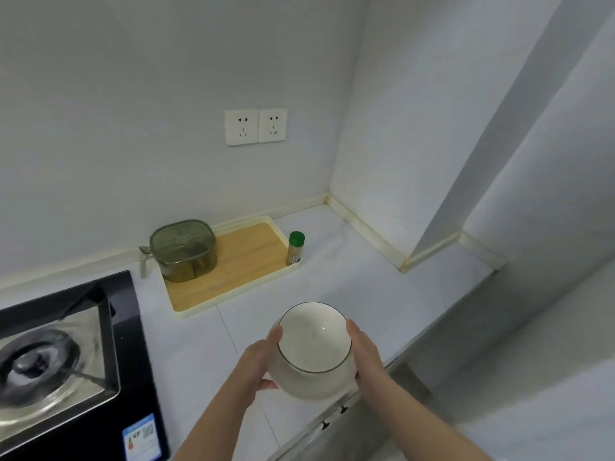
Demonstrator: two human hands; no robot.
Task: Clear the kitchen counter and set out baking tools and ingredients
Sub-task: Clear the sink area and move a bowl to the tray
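Two hands hold a tilted white bowl (314, 339) over the bench (369, 291). Left hand (256, 364) clasps its 9 o'clock side, right hand (366, 352) its 3 o'clock side; tray (238, 281) at 11 o'clock.

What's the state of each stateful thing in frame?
white bowl: empty, held between both hands
left hand: grips the white bowl's left side
right hand: grips the white bowl's right side
green container: lid on, standing on the tray
spice jar: upright, green cap on
wall sockets: nothing plugged in
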